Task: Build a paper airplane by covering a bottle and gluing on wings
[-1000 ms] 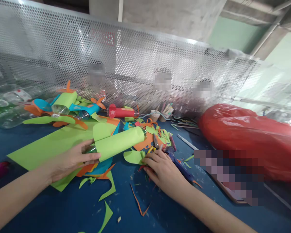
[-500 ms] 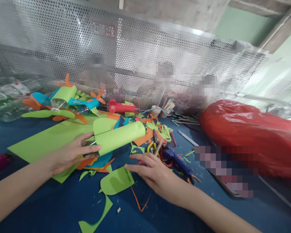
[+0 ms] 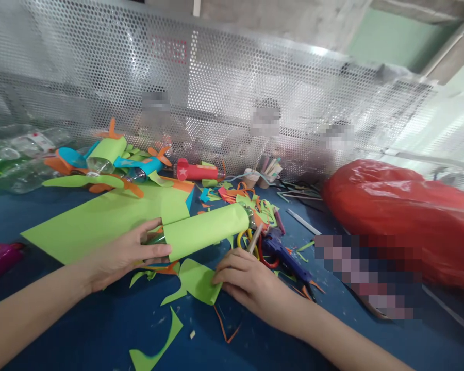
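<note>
My left hand (image 3: 139, 252) grips one end of a plastic bottle wrapped in lime-green paper (image 3: 206, 229); a flap of the same paper stands up along its far side. The bottle lies slanted, its clear neck pointing away to the right. Below it, the fingers of my right hand (image 3: 245, 281) are closed on the right edge of a cut green paper piece (image 3: 196, 278), whose left end has a curved outline. Part of that edge is hidden by the fingertips. Just beyond my right hand lie a blue glue gun (image 3: 284, 252) and scissors with yellow and red handles (image 3: 242, 239).
A large green sheet (image 3: 69, 226) lies under my left forearm. Behind are paper-covered bottle planes (image 3: 106, 152), a red bottle (image 3: 199, 171), clear bottles (image 3: 31, 170) and cups of sticks (image 3: 268, 175). A red plastic bag (image 3: 394, 221) bulges at right. Paper scraps (image 3: 160, 340) litter the blue table.
My right hand has moved from hovering with fingers stretched to gripping the green paper piece, which has turned and shifted right. The wrapped bottle in my left hand has moved slightly right.
</note>
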Available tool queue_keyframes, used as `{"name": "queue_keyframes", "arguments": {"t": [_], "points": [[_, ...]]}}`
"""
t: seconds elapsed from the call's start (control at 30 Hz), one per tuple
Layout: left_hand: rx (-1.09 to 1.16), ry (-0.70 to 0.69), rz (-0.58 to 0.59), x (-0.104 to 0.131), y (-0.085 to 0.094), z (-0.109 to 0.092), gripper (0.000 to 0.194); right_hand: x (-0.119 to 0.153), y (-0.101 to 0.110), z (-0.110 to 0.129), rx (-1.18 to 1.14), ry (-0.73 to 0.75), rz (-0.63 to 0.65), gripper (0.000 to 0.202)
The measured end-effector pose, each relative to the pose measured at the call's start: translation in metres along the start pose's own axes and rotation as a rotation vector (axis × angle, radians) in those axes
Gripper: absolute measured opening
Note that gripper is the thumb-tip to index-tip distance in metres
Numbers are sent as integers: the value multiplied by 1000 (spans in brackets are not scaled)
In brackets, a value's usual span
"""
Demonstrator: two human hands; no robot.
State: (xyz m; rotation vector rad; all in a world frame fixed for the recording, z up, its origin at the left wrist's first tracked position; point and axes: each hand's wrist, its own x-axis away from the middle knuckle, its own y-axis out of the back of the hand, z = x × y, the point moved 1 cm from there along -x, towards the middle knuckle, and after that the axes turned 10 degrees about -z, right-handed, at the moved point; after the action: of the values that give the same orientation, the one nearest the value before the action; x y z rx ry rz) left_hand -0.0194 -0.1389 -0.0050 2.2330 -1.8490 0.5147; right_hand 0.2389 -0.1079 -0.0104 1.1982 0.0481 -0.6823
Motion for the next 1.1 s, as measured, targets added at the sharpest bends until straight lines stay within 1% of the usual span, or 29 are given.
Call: {"name": "queue_keyframes", "arguments": {"t": [0.07,0.2,0.33,0.4,0.5,0.57,0.73,0.8,0.93,1.1], "points": [[6,3,-21,0,-2,-1,88,1,5,4,-67,-40,-23,23],[15,14,-43,-1,-4,0,89,2,18,17,-212,-167,-21,33],[17,12,-8,0,-5,2,84,2,25,27,-270,-253,-5,36],[18,19,28,1,-7,2,81,1,24,28,-307,-312,-63,31],[41,36,58,4,-10,3,82,-4,20,27,-299,-359,-169,14],[60,46,70,5,-11,2,82,-9,17,26,-247,-324,-221,10],[99,29,160,8,-13,0,72,-21,8,25,-164,-161,-392,13],[106,29,161,7,-12,2,75,-23,4,22,-107,-113,-435,13],[126,40,139,3,-11,6,84,-25,-2,16,-48,-72,-450,15],[137,42,178,2,-11,7,78,-26,-3,13,-57,-77,-431,14]]}}
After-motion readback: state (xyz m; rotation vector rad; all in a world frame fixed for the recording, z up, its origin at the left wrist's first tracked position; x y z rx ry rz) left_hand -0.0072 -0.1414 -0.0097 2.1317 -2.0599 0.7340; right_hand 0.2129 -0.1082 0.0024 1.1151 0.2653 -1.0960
